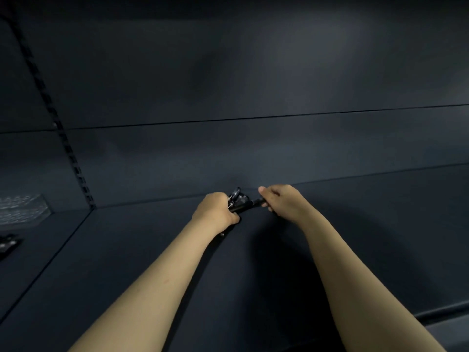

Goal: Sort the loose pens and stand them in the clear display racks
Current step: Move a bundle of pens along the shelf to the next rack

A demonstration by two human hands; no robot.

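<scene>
Both my arms reach deep onto a dark shelf, up to its back wall. My left hand grips a bunch of black pens, whose clip ends stick out above the fist. My right hand holds one black pen by its end, right beside the bunch. Whether that pen is part of the bunch I cannot tell. A clear display rack stands far left on the neighbouring shelf, against the back wall.
A slotted upright runs down the back wall at the left and divides the shelf bays. A dark flat item lies at the left edge. The shelf's front lip shows at lower right.
</scene>
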